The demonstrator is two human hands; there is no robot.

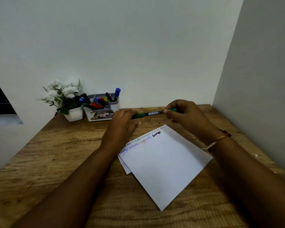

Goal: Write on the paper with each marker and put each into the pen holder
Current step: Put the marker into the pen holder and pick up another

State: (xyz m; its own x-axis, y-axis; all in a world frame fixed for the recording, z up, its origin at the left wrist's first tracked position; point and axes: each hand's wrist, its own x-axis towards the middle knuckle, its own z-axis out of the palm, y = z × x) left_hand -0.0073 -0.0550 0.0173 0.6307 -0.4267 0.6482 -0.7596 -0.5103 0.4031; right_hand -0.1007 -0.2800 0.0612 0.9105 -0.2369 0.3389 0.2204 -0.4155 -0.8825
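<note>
Both hands are up over the far part of the wooden table (59, 145), holding a green marker (144, 114) level between them, clear of the surface and just beyond the paper (163, 162). The left hand (123, 122) has its fingers curled round the marker's left end, which is buried in the palm and out of sight. The right hand (183, 114) pinches the other end between thumb and fingers, with a short green stub poking out past the fingertips. A dark printed band shows on the barrel between the hands. Which end carries the cap, and whether it is on or off, I cannot tell from here.

The paper lies skewed on the table below the hands. Lines of writing in blue, red, green and black run along its far edge, too small to read, and the left wrist covers part of them. A second sheet (126, 167) peeks out from under its left side, only a corner showing.

The pen holder (115, 105), grey and white, stands at the back by the wall, left of the hands, with blue, red, green and black markers (95, 105) in it. Its front label (102, 114) is partly cut off by the left hand. A white flower pot (74, 114) stands just beside it. A thin bracelet (217, 140) circles the right wrist
</note>
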